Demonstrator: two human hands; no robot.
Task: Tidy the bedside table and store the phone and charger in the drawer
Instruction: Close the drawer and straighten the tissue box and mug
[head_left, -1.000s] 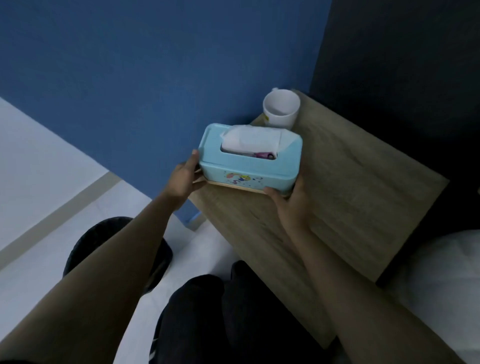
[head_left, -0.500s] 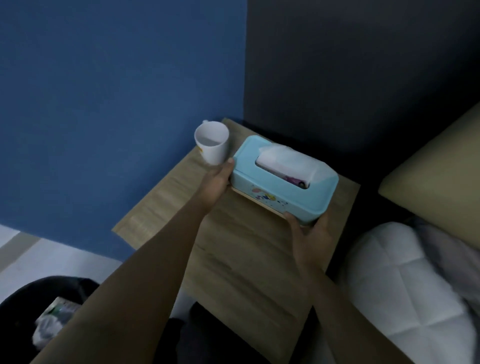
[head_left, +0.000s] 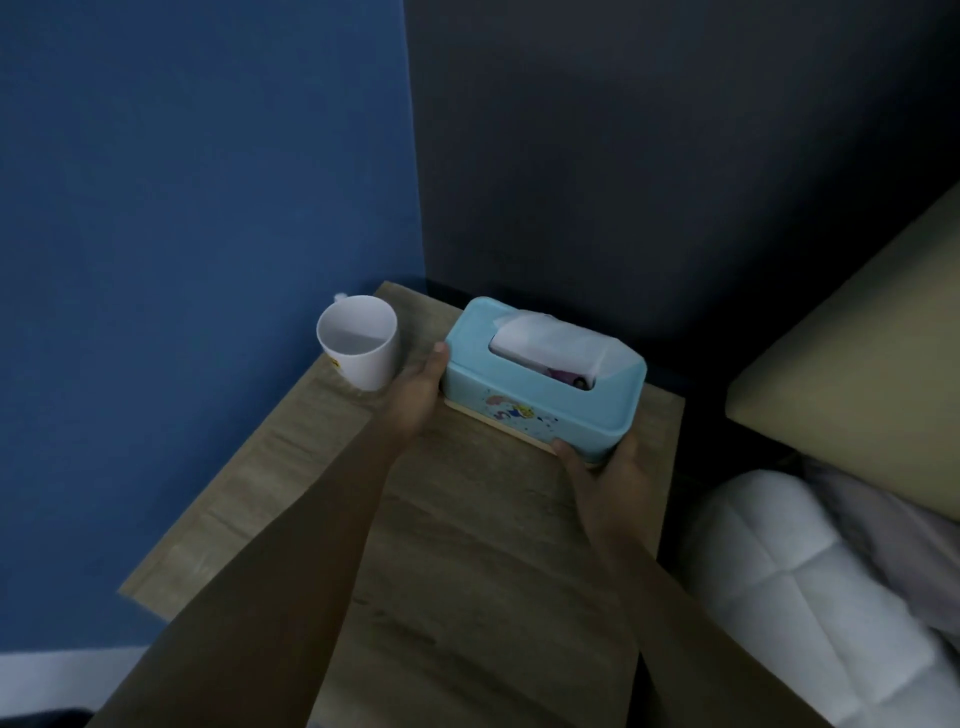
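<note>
A light blue tissue box (head_left: 540, 395) with a white tissue sticking out of its top rests at the back of the wooden bedside table (head_left: 467, 545), near the dark wall. My left hand (head_left: 418, 387) presses against the box's left end. My right hand (head_left: 605, 467) grips its near right corner from below. A white mug (head_left: 359, 340) stands at the table's back left corner, just left of my left hand. No phone, charger or drawer shows in this view.
A blue wall runs along the left and a dark wall stands behind the table. A tan headboard cushion (head_left: 857, 353) and a white quilted duvet (head_left: 810, 582) lie to the right of the table. White floor shows at the lower left.
Both hands carried the tissue box from the table's front left edge to the back, beside the mug. My view swung right, and the bed came into sight.
</note>
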